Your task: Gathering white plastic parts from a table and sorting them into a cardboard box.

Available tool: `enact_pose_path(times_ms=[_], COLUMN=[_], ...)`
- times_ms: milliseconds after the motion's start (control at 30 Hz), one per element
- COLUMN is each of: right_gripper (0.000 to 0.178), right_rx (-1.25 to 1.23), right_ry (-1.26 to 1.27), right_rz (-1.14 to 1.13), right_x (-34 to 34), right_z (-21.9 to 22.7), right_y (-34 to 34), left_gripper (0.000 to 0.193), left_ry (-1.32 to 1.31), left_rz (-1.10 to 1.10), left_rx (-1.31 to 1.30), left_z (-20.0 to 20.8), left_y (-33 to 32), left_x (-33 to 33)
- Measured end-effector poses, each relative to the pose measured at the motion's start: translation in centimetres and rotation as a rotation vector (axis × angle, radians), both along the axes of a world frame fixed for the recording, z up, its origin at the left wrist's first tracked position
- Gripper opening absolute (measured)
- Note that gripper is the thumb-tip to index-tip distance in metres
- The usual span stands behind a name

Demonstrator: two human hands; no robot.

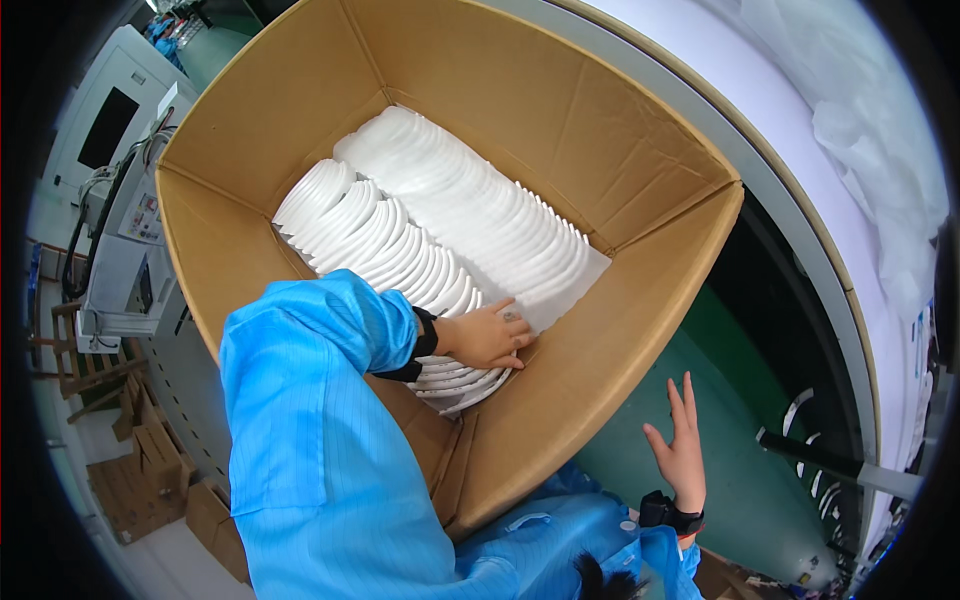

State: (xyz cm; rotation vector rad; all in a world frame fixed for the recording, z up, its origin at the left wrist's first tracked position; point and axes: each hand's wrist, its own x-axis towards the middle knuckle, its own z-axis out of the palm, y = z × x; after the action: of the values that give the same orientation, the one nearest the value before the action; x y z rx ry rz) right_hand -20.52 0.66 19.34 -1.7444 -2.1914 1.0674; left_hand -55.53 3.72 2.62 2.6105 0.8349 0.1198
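Observation:
My left hand [485,337] reaches down into a large cardboard box [640,330], its fingers spread over the near end of a row of white curved pieces [390,235]. The pieces stand on edge, packed closely one behind another; their exact kind I cannot tell. A second row of similar white pieces [470,190] lies alongside, partly covered by a translucent white sheet. Outside the box, at lower right, my right hand [683,450] is raised, fingers stretched and thumb apart, holding nothing. Both wrists wear black bands; the sleeves are blue.
A long pale work surface [840,230] with crumpled clear plastic film [880,120] curves along the right. A black bar with a metal end [830,460] juts out at lower right. Grey-white machines [125,110] stand at left, above cardboard boxes [140,480] and wooden pallets [90,360].

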Motion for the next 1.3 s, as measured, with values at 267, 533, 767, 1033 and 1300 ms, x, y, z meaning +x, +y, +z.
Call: enact_pose_path(times_ms=[267, 533, 767, 1033, 1300], right_gripper=[0.064, 0.060, 0.058, 0.057, 0.055], right_rx=[0.008, -0.010, 0.014, -0.011, 0.013], right_ry=[-0.023, -0.013, -0.042, -0.009, -0.019], right_rz=[-0.001, 0.005, 0.002, -0.024, -0.031], right_x=[0.8, -0.2, 0.8, 0.2, 1.1], right_z=[-0.5, -0.2, -0.5, -0.9, -0.8], right_y=[0.1, -0.1, -0.6, -0.8, -0.8], left_gripper=[0.058, 0.058, 0.044, 0.033, 0.070], left_ry=[-0.056, -0.052, -0.014, -0.009, 0.048], left_rz=[-0.128, -0.051, 0.352, 0.504, 0.327], left_rx=[0.164, 0.110, -0.129, 0.014, -0.058], left_z=[2.4, 2.1, 0.9, 0.0, 2.0], left_y=[-2.8, -2.4, 2.9, 0.3, -2.0], left_x=[-3.8, -3.6, -6.7, -5.8, -7.7])
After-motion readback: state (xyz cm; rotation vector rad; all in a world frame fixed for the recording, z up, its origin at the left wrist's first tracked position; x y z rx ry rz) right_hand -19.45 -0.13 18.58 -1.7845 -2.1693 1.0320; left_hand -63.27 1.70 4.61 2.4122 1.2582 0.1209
